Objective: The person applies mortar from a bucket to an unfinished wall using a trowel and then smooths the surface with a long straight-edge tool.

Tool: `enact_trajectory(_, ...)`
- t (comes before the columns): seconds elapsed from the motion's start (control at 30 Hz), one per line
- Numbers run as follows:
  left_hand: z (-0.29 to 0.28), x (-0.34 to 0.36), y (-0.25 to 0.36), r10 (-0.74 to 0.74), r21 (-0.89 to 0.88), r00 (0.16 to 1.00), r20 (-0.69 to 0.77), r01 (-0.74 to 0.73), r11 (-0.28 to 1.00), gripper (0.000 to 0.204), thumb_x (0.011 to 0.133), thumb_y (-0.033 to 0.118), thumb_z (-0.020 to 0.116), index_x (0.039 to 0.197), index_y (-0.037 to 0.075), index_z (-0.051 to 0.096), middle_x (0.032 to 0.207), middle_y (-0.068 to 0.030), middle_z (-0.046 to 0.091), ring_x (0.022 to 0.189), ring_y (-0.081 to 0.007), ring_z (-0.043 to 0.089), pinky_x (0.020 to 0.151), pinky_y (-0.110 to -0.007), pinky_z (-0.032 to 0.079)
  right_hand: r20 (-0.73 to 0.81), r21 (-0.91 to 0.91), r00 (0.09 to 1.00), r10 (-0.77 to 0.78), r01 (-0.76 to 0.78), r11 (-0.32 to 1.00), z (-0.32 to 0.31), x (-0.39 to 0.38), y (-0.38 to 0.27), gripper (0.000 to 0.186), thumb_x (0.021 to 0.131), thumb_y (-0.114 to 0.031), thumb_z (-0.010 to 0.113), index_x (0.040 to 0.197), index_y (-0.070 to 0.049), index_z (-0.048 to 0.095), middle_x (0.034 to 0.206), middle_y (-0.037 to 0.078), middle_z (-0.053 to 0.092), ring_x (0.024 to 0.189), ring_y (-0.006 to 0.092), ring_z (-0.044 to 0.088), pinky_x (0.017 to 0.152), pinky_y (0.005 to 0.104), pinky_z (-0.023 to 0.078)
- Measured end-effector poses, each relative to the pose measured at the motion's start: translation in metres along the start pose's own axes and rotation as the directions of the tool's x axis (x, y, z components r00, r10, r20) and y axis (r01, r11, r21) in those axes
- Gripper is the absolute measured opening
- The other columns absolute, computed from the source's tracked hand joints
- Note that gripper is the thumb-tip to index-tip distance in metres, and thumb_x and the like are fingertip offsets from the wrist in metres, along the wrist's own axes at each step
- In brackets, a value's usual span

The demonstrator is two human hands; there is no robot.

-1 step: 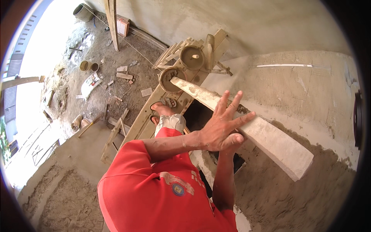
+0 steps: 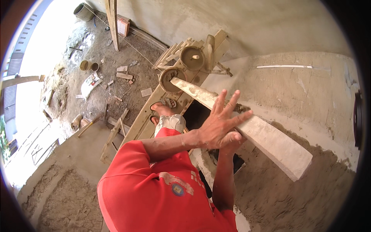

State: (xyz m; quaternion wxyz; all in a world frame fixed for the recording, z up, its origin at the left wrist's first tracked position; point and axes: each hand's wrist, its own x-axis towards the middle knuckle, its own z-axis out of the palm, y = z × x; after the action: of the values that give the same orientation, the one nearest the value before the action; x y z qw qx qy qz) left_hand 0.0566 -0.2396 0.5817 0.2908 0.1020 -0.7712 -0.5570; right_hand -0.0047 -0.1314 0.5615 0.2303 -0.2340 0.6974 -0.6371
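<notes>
A long, pale, mortar-caked straightedge board [image 2: 270, 141] slants across the plastered wall, its narrow far end over a bucket and its broad end at the lower right. My left hand [image 2: 222, 125] has its fingers spread and reaches over the board's middle, fingertips at its upper edge. Just below it, mostly covered by the left hand, is my right hand [image 2: 232, 146]; its fingers are hidden, so its grip does not show. Dark wet mortar [image 2: 293, 133] lines the wall along the board's upper edge.
Two mortar buckets, a nearer one [image 2: 167, 86] and a farther one [image 2: 192, 58], stand on the wooden plank scaffold [image 2: 145, 116] beneath my feet. A dark opening [image 2: 199, 116] lies beside the planks. Rubble and two small pots [image 2: 85, 65] sit on the ground below. A thin string [image 2: 133, 47] crosses there.
My left hand has shifted very slightly to the left over the board. The board itself has barely moved.
</notes>
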Motion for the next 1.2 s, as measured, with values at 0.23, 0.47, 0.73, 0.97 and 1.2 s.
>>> enact_trajectory(0.23,0.001,-0.020,-0.081,-0.212,0.009,0.976,-0.049,0.213,0.977,0.080,0.088,0.070,0.013,0.138,0.015,0.044,0.153,-0.0239,0.004,0.138,-0.0488,-0.002,0.110,-0.058,0.004,-0.282,-0.084,0.959,-0.040,0.017,0.996,0.042,0.012,-0.036,0.058,0.075,0.006,0.065,0.127,0.008,0.040,0.124,0.019,0.049,0.109,0.0254,0.054,0.095,0.0350,0.047)
enact_trajectory(0.47,0.032,-0.052,-0.288,-0.754,0.134,0.654,-0.061,0.754,0.643,0.068,0.089,0.069,0.016,0.141,0.030,0.039,0.155,-0.0164,0.004,0.138,-0.0490,0.001,0.111,-0.056,0.007,-0.235,-0.273,0.959,-0.158,0.091,0.958,0.018,0.004,-0.051,0.072,0.067,-0.004,0.069,0.129,0.007,0.034,0.120,0.020,0.049,0.111,0.0279,0.050,0.093,0.0370,0.046)
enact_trajectory(0.73,0.039,-0.084,-0.365,-0.994,-0.432,-0.107,0.007,0.897,-0.100,0.065,0.087,0.051,0.053,0.137,0.012,0.039,0.143,-0.0181,0.035,0.123,-0.0415,0.044,0.089,-0.056,0.044,-0.387,-0.304,0.877,-0.285,0.170,0.937,-0.019,-0.034,-0.134,0.080,0.065,-0.015,0.065,0.132,0.006,0.029,0.122,0.023,0.048,0.114,0.0345,0.048,0.093,0.0417,0.047)
enact_trajectory(0.97,0.100,-0.063,-0.258,-0.753,-0.698,0.048,0.657,0.416,-0.582,0.037,0.093,0.034,0.049,0.118,0.006,0.050,0.115,-0.0147,0.059,0.106,-0.0334,0.058,0.098,-0.058,0.040,-0.657,-0.112,0.740,-0.149,0.099,0.989,-0.075,-0.110,-0.158,0.080,0.068,-0.015,0.062,0.136,0.003,0.025,0.127,0.022,0.045,0.116,0.0361,0.049,0.093,0.0474,0.050)
enact_trajectory(1.2,0.135,-0.055,-0.210,-0.763,-0.562,0.063,0.643,0.716,-0.414,0.035,0.093,0.037,0.053,0.113,0.008,0.052,0.108,-0.0124,0.061,0.098,-0.0302,0.062,0.081,-0.051,0.053,-0.889,0.115,0.457,-0.017,0.258,0.959,-0.109,-0.246,-0.109,0.063,0.080,-0.010,0.056,0.138,-0.005,0.033,0.137,0.018,0.042,0.123,0.0312,0.046,0.094,0.0477,0.050)
